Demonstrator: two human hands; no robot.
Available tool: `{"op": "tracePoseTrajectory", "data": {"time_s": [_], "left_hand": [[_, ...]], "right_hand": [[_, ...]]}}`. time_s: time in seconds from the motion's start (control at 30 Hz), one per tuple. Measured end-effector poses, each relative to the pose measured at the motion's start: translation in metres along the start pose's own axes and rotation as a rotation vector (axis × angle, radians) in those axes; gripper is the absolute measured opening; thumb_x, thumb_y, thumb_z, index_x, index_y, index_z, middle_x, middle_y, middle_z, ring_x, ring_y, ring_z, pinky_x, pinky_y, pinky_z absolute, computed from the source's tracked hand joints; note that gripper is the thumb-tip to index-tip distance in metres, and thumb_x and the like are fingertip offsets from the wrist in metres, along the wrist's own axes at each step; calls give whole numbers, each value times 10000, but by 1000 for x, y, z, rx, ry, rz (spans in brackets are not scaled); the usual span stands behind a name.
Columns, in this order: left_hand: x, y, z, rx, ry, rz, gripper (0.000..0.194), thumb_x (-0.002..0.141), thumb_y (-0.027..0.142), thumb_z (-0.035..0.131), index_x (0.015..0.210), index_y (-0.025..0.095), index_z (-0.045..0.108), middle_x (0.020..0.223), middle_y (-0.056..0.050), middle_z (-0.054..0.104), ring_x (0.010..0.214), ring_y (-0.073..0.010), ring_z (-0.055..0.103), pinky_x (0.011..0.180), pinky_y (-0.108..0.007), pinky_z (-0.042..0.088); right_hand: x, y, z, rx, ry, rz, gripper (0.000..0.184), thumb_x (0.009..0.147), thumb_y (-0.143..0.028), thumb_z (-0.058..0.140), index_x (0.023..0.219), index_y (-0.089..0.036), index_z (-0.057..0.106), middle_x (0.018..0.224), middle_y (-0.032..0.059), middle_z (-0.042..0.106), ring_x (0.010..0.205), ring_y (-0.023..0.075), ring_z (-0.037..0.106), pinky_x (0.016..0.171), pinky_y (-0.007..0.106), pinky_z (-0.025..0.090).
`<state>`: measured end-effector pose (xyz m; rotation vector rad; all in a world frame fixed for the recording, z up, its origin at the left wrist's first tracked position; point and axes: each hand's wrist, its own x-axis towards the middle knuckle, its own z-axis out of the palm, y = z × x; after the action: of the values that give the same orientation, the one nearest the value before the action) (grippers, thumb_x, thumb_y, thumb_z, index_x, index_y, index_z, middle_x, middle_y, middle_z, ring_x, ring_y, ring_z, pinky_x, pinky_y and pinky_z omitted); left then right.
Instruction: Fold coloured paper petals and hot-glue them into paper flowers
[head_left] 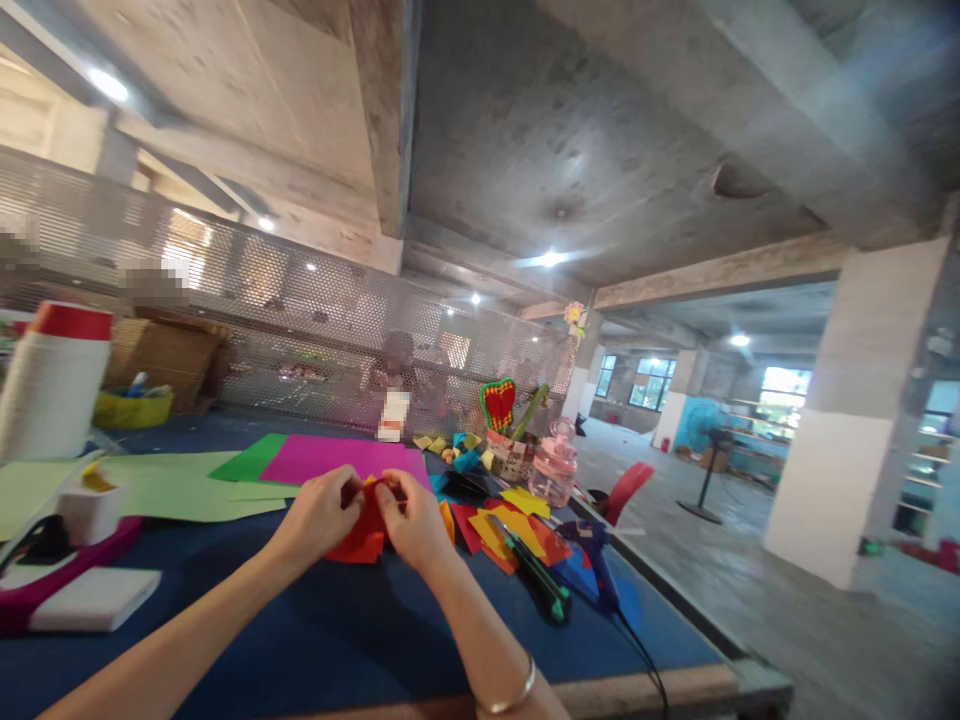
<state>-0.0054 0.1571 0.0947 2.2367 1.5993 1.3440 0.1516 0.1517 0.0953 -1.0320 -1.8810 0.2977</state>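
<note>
Both my hands meet over the blue tabletop, pinching a piece of red paper [365,535] between them. My left hand [326,510] grips its left side with bent fingers. On the other side, my right hand [409,515] has thumb and fingertips closed on the paper's upper edge. A bit of orange-yellow shows at the top between the fingertips; I cannot tell whether it is a separate piece. Just beyond lie a magenta sheet [337,455] and a green sheet [247,460]. Right of my right hand are loose red and orange paper pieces [517,525].
A green-black utility knife [536,575] and a blue glue gun [596,560] with a trailing cord lie right. A pink clear jar [553,470] stands behind them. A white thread cone [56,385] and a power strip [82,560] are left. Perforated mesh [315,350] rises behind.
</note>
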Motion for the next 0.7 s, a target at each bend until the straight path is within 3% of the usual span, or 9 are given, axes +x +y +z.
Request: {"op": "tracePoseTrajectory", "data": {"time_s": [0.1, 0.2, 0.3, 0.47, 0.6, 0.7], "left_hand": [[3, -2, -1, -75, 80, -156, 94, 740, 242, 469, 732, 193, 549, 714, -23, 666, 689, -164, 623, 643, -234, 403], [5, -6, 1, -183, 105, -220, 140, 729, 291, 460, 730, 192, 559, 756, -41, 683, 724, -177, 640, 658, -242, 427], [5, -11, 7, -241, 83, -225, 141, 693, 300, 475, 702, 192, 565, 732, -42, 681, 703, -182, 637, 663, -253, 445], [5, -6, 10, -453, 14, -194, 177, 638, 322, 561, 733, 177, 596, 741, -39, 692, 707, -190, 646, 676, -269, 483], [3, 5, 4, -765, -58, -229, 368, 637, 408, 634, 909, 161, 650, 868, -53, 724, 818, -197, 664, 726, -267, 509], [2, 8, 2, -819, -110, -237, 353, 628, 444, 658, 819, 148, 683, 755, -41, 724, 718, -188, 659, 657, -256, 508]], "right_hand": [[2, 0, 0, 107, 20, 90, 311, 888, -384, 478, 1079, -170, 599, 969, 71, 687, 869, 172, 645, 732, 252, 487], [0, -2, 2, 71, -14, 71, 260, 833, -341, 559, 1029, -180, 617, 885, 47, 692, 777, 168, 646, 677, 237, 475], [0, -5, 1, -32, 21, 46, 149, 841, -273, 526, 873, -183, 641, 750, 18, 671, 675, 147, 613, 608, 210, 430], [2, -6, -6, -214, 87, 38, 190, 829, -187, 495, 677, -168, 608, 615, 2, 607, 583, 128, 536, 535, 197, 342], [1, -5, -7, -162, 39, 10, 175, 806, -143, 488, 710, -171, 632, 624, -5, 615, 592, 123, 546, 530, 190, 340], [-1, -5, -4, -114, -5, -26, 179, 801, -135, 485, 723, -180, 640, 635, -9, 622, 600, 123, 558, 540, 191, 354]]}}
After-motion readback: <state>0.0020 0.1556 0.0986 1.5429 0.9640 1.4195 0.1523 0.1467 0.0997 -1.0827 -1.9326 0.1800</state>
